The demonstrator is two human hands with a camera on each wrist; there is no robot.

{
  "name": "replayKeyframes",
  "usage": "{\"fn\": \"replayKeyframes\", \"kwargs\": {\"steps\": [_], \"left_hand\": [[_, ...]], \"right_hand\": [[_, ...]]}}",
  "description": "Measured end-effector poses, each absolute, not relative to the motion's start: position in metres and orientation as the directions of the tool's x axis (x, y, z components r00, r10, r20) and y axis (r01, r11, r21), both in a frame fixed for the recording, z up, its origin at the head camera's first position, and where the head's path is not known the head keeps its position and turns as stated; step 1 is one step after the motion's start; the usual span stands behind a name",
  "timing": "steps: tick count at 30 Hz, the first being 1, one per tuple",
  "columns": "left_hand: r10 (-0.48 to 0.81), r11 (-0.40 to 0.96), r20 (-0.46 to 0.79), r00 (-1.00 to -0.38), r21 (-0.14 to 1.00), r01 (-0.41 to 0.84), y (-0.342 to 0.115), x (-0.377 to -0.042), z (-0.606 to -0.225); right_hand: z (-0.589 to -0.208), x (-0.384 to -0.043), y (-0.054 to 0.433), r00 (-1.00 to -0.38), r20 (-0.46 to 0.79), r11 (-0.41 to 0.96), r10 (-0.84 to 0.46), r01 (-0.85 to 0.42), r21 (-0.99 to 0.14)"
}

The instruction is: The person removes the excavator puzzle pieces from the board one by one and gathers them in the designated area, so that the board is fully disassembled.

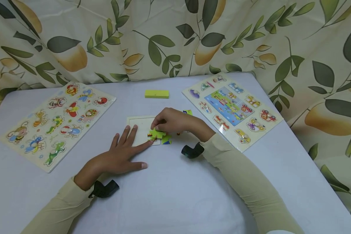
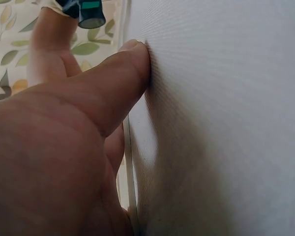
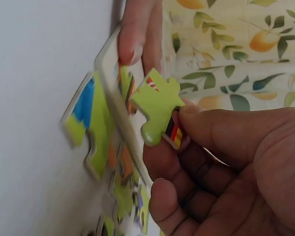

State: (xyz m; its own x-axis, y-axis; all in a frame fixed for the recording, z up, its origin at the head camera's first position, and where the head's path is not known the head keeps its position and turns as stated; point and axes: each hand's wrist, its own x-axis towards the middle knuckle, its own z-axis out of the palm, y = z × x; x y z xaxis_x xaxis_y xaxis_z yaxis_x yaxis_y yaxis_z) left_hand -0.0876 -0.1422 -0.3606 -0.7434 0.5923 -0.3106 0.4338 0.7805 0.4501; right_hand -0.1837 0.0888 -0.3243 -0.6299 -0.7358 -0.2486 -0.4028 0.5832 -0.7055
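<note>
A green jigsaw puzzle piece (image 3: 157,108) with red, black and yellow marks is pinched between thumb and fingers of my right hand (image 1: 175,121). It is held just above the right part of a white puzzle frame (image 1: 141,139). My left hand (image 1: 121,156) lies with fingers spread, fingertips on the frame and thumb (image 2: 123,73) on the tablecloth. Its index fingertip is close to a piece in the frame's lower right corner. A green and blue piece (image 3: 86,118) lies just outside the frame's edge. More loose pieces (image 1: 188,112) are partly hidden behind my right hand.
An insect-picture board (image 1: 84,136) lies on the left of the white-covered table (image 1: 169,198). At the right is a vehicle-picture board (image 1: 193,94). A yellow-green block (image 1: 157,94) lies beyond the frame. A leaf-patterned curtain (image 1: 163,39) hangs behind.
</note>
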Motion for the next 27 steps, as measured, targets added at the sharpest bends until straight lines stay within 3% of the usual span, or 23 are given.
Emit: {"fn": "replayKeyframes", "kwargs": {"steps": [23,27], "left_hand": [[0.554,0.810,-0.323,-0.767,0.419,0.409,-0.148,-0.085,-0.362],[0.575,0.798,-0.323,-0.752,0.424,0.428,-0.141,-0.090,-0.365]], "right_hand": [[-0.325,-0.185,0.122,-0.600,-0.251,0.556,-0.759,-0.397,-0.730],[-0.324,-0.181,0.137,-0.619,-0.256,0.582,-0.743,-0.408,-0.703]]}}
